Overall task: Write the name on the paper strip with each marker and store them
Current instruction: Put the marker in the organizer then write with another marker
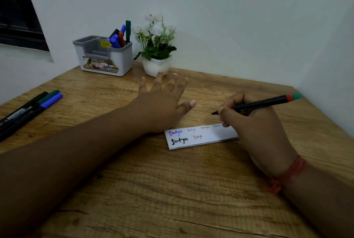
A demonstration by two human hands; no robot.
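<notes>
The wooden worktop [172, 189] carries a grey organizer [104, 59] with markers standing in it, near the wall beside a potted plant [156, 46]. The left hand [162, 101] lies flat, fingers spread, just beyond the paper strip [201, 138]. The right hand [254, 122] grips a black marker [262, 103], tip above the strip. Three markers [28, 111] lie at the left edge.

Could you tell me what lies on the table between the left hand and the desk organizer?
Nothing: in the head view, only bare wooden table separates the left hand from the desk organizer.
</notes>
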